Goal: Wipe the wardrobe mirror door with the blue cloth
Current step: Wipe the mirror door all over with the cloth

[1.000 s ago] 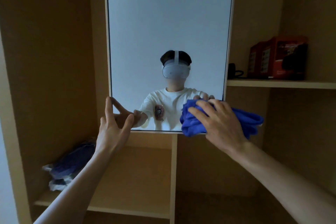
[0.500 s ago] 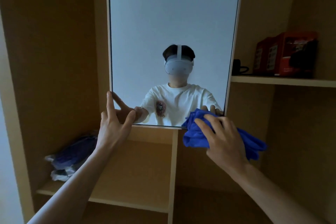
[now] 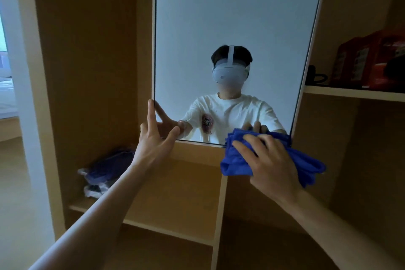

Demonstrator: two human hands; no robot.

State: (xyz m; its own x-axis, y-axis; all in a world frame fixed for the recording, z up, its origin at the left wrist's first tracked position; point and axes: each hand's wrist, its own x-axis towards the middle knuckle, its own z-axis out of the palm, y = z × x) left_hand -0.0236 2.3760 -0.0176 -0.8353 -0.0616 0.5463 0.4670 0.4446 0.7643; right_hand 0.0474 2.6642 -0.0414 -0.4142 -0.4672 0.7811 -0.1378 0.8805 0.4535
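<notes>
Low, blue cloth (image 3: 237,161) overhanging mirror door (image 3: 230,17) corner

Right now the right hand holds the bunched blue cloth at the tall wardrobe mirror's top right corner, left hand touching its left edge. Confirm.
Wrong corner. The head view shows the right hand holding the blue cloth at the wardrobe mirror's bottom right corner; left hand as stated.

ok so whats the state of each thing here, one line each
mirror door, upright, cloth at its bottom right corner
blue cloth, bunched, against the mirror's bottom right corner
left hand, fingers straight, touching the mirror's left edge
right hand, gripping the blue cloth
red boxes, upright on right shelf
bundle, lying on lower left shelf
</notes>
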